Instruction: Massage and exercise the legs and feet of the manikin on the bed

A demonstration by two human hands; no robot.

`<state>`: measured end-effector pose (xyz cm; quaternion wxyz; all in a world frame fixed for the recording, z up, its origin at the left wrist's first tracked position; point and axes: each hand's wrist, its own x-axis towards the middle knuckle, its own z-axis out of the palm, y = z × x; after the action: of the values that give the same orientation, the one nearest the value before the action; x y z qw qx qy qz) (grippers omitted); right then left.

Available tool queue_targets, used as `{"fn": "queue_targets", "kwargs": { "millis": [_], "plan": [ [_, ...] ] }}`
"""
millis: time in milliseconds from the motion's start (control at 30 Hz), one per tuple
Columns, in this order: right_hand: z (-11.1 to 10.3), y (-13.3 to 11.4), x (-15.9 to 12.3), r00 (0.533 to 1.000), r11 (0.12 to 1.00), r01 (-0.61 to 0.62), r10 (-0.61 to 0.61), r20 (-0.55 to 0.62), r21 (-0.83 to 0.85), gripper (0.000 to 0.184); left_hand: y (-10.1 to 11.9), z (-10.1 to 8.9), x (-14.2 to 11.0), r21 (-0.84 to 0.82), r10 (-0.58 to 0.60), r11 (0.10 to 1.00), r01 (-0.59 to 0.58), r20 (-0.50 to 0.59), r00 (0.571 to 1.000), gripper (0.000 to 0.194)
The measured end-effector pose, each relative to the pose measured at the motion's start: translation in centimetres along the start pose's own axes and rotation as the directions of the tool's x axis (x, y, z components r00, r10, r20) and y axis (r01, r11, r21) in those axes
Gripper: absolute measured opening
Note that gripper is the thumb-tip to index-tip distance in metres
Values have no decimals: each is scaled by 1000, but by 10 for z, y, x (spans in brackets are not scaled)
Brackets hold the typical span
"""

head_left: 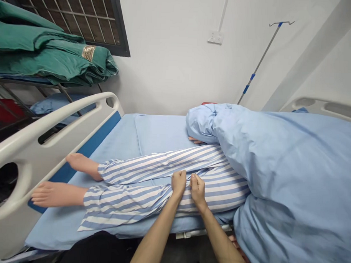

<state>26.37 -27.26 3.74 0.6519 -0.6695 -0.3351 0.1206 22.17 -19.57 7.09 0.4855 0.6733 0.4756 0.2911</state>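
My left hand [178, 183] is closed in a fist over the thigh of blue-and-white striped trousers [222, 187], with the cloth bunched beneath it. Close to its right, my right hand [197, 188] is also closed, thumb on top, gripping the same trousers. The two fists are a small gap apart. Wearing the trousers is a figure lying on its back on a hospital bed, either a person or a manikin. Its bare feet [59, 194] point left. A light blue quilt [278, 162] is folded back over the upper body, hiding it except for some fingers [195, 140].
The white bed footboard [63, 116] rises at the left, the headboard [323, 108] at the far right. Behind the bed stands an IV pole [262, 57]. Green folded cloths [51, 50] lie on a metal rack. The quilt hangs over the near bed edge.
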Motion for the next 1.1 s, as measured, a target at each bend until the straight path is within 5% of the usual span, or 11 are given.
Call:
{"fn": "queue_targets", "kwargs": {
  "millis": [133, 433, 700, 867, 1100],
  "plan": [
    [-3, -3, 7, 999, 1000, -30, 30, 26, 7, 50, -20, 11, -11, 208, -7, 978, 8, -9, 1000, 37],
    [-60, -57, 30, 995, 990, 103, -104, 0, -100, 50, -22, 4, -15, 201, 59, 978, -62, 23, 998, 38],
    [-49, 0, 30, 993, 904, 85, -43, 111, -419, 47, -35, 3, -46, 194, 175, 964, -184, 61, 983, 39],
    [-50, 6, 30, 996, 905, 75, -45, 82, -420, 46, -43, 1, -67, 178, 263, 943, -282, 121, 957, 40],
    [-52, 7, 29, 997, 931, 61, -42, 60, -359, 46, 12, -11, -30, -71, 270, 963, -262, 179, 946, 42]
  ]
}}
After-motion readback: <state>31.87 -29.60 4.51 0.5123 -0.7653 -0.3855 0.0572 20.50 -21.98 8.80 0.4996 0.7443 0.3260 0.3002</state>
